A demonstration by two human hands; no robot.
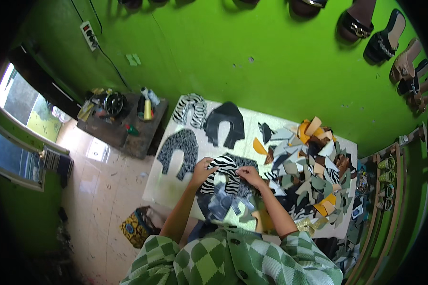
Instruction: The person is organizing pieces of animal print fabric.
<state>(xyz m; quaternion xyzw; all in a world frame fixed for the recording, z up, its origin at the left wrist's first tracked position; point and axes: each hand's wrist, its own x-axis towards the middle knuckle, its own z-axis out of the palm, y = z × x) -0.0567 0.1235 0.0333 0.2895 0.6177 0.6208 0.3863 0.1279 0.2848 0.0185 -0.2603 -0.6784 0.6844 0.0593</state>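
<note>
1. The left hand (203,171) grips the left side of an arched, zebra-striped piece (223,163); the right hand (249,175) pinches its right edge between the fingertips.
2. That piece is near the front of the white worktop (158,189), above a dark speckled piece (247,164) that shows past its right side. Whether the two touch cannot be told.
3. Just below, toward the person, lie grey pieces (218,203), overlapping.
4. Farther out, three arches lie flat and apart from the hands: a speckled arch (176,151) to the left, a second zebra-striped arch (189,107) at the far left corner, and a black arch (226,122) beside it.
5. To the right spreads a heap of mixed offcuts (314,171), loose and unsorted.
6. As a judgement, the work looks partway along: three arches seem set out, the held one is not yet laid down, and the grey pieces and the heap appear left to deal with.
</note>
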